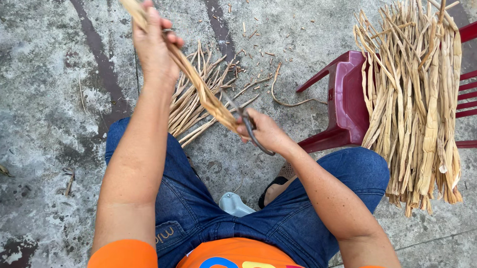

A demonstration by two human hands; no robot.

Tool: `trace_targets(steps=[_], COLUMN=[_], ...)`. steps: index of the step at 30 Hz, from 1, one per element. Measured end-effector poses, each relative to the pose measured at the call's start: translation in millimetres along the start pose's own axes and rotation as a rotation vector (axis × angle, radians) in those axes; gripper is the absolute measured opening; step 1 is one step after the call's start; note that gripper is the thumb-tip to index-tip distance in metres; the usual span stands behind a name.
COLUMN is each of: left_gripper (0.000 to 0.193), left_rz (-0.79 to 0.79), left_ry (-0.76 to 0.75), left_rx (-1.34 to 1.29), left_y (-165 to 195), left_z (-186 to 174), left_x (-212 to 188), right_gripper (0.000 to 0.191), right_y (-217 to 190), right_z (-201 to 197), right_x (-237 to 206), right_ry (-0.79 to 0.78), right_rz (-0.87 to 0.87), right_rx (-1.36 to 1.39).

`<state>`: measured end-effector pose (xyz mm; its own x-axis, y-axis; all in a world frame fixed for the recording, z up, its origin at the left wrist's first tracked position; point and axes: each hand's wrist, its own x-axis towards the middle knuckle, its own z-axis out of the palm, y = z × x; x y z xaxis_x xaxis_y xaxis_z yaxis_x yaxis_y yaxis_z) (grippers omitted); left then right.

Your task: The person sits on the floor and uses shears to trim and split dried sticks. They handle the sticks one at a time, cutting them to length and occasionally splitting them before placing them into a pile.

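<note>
Here, left hand [153, 46] is closed round a strip bundle [198, 85], held up taut; right hand [265, 130] grips scissors [249, 126] at its lower end. Judgement: keep the strips tight and cut square, blades clear of the fingers. Cut pile [197, 103] lies on the floor [34, 90] ahead; chair [345, 101] with dried strips [414, 98] crowds the right, open room left

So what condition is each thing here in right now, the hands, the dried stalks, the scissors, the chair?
Left hand: raised, fingers closed round the held stalks.
Right hand: gripping the scissors.
Held stalks: stretched taut between both hands.
Scissors: at the lower end of the held stalks; blades mostly hidden.
Pile of stalks: lying loose on the ground.
Bundle of stalks: draped over the chair.
Red plastic chair: tipped on its side.
</note>
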<state>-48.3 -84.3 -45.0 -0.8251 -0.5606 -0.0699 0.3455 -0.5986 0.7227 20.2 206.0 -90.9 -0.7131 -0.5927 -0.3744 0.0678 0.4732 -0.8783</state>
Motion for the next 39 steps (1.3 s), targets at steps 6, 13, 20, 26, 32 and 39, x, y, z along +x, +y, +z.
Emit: trace_targets(steps=[6,13,20,26,32,39], left_gripper=[0.033,0.033,0.026,0.026,0.029,0.032], left_rz=[0.166,0.132,0.060,-0.017,-0.189,-0.223], left_ry=[-0.098,-0.334,-0.470,-0.742,-0.871,-0.878], left_rx=[0.070,0.397,0.752,0.891,0.946,1.093], left_y=[23.9,28.5,24.5,13.8,15.9,20.3], left_z=[-24.3,-13.2,-0.7,1.0,5.9,10.0], left_x=[15.1,-16.0,-44.8,-64.5,-76.9,-81.6], right_gripper=[0.028,0.047,0.059,0.051,0.047,0.029], right_y=[7.6,-26.0,-52.8,-44.7,-41.3,-38.0], right_z=[15.4,-15.7,-64.8,-81.4,-89.0,-86.6], right_x=[-9.5,-16.3,-37.7,-43.8,-43.6,-39.0], right_ry=[-0.202,-0.070,0.484,0.431,0.361,0.409], right_rz=[0.188,0.345,-0.064,-0.247,-0.225,-0.186], right_rx=[-0.644,-0.867,-0.318,0.008,0.224,0.377])
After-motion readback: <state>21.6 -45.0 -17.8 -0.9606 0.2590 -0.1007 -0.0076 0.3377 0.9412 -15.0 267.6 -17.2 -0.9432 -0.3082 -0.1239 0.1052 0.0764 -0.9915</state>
